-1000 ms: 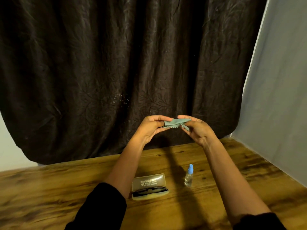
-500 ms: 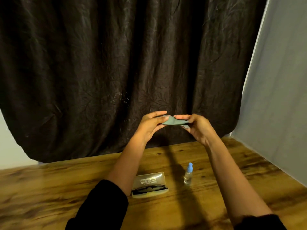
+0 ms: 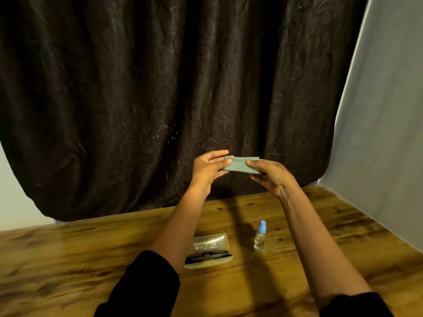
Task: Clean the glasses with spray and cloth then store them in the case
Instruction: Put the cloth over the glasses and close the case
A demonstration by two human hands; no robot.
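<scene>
A small grey-green cloth (image 3: 239, 165) is held folded flat in the air above the table, between both hands. My left hand (image 3: 207, 168) pinches its left end and my right hand (image 3: 271, 173) pinches its right end. Below them on the table stands an open glasses case (image 3: 209, 245) with its lid up. Black glasses (image 3: 207, 257) lie in the case's lower half. A small clear spray bottle (image 3: 259, 236) with a blue cap stands upright just right of the case.
The wooden table (image 3: 68, 266) stretches left and right of the case. A dark curtain (image 3: 160, 88) hangs along the table's back edge, and a grey wall panel (image 3: 384, 133) runs along the right side.
The cloth went from a crumpled bunch to a flat folded rectangle stretched between the hands. Both hands rose slightly and moved a little apart. Case, glasses and bottle stayed put.
</scene>
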